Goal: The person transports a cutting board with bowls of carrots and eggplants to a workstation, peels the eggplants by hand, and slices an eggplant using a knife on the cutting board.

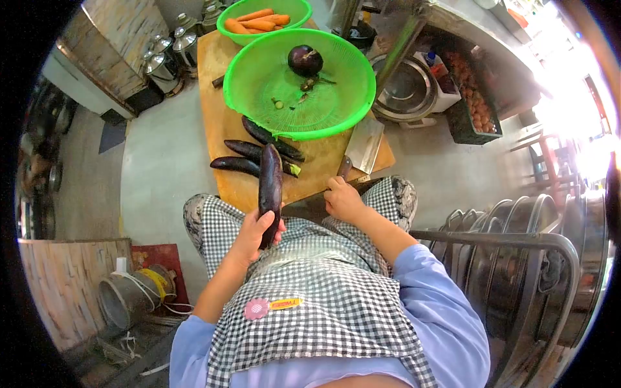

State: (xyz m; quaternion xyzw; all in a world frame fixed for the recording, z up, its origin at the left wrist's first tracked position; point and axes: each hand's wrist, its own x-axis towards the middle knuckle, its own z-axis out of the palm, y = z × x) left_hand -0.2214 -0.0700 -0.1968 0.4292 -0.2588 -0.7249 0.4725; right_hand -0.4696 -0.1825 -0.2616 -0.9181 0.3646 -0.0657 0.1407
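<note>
Upright in my left hand (pixel 262 234) is a long dark eggplant (pixel 271 178), gripped near its lower end. Behind it, several more eggplants (pixel 244 150) lie on the wooden board (pixel 226 184). My right hand (pixel 343 199) is closed beside the board's front edge, at the dark handle of a cleaver (pixel 365 145) whose broad blade rests on the board. A large green basket (pixel 259 103) stands behind them, holding a round dark eggplant (pixel 305 61) and some small trimmings.
Carrots (pixel 257 23) fill a second green basket (pixel 236 37) at the back. Metal canisters (pixel 186 48) stand behind left. A round metal pan (pixel 406 90) and a dark crate (pixel 477 134) are behind right. A metal rack (pixel 563 242) holds pans at my right.
</note>
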